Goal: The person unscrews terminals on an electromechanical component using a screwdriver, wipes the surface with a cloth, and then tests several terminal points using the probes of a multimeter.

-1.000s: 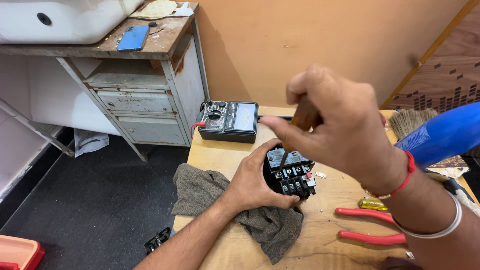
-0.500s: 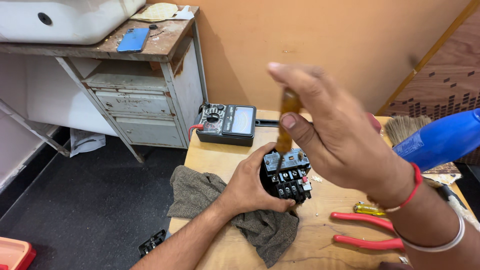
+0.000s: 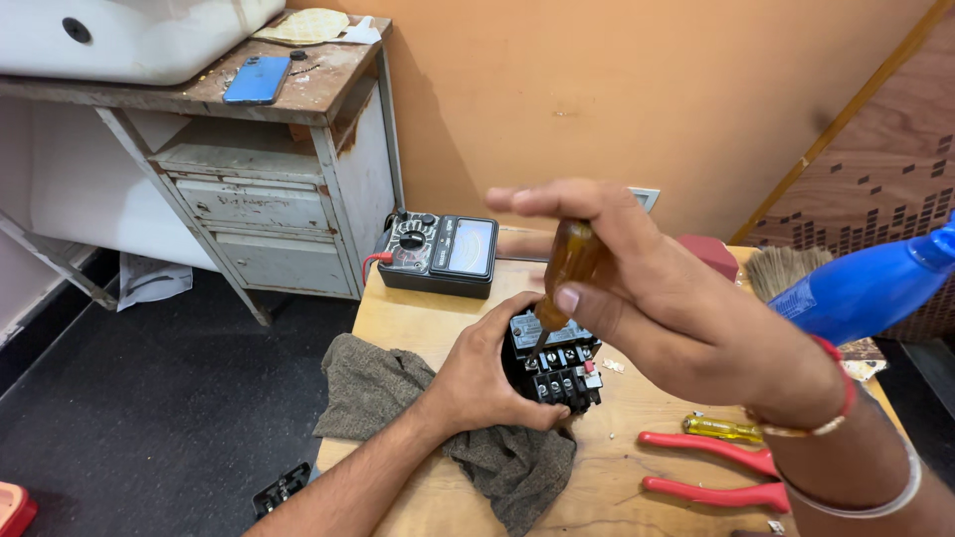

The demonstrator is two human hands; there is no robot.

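Screwdriver [image 3: 569,267] lowered w/ right hand [image 3: 686,318]; left hand [image 3: 487,378] grips 1 contactor [image 3: 562,368].

An amber screwdriver [image 3: 569,267], black contactor [image 3: 559,370], grey-brown cloth [image 3: 378,393], red-handled pliers [image 3: 711,467], blue bottle [image 3: 863,288], orange wall [image 3: 617,89].

Materials and finishes on the matt, pale wood counter [image 3: 428,318].

The screwdriver [image 3: 567,273] has a translucent amber plastic handle, glossy, and a thin dark metal shaft; the contactor block [image 3: 559,366] is matt black plastic with small bright metal screws and terminals. The rag [image 3: 398,398] under it is coarse, grey-brown woven cloth. The pliers [image 3: 711,467] carry smooth red plastic grips. The meter [image 3: 438,254] is dark plastic with a shiny glazed face. The spray bottle [image 3: 865,283] is glossy blue plastic. The cabinet [image 3: 288,209] beside the counter is worn painted metal, chipped and rusty, and the wall [image 3: 597,89] is matt orange plaster.
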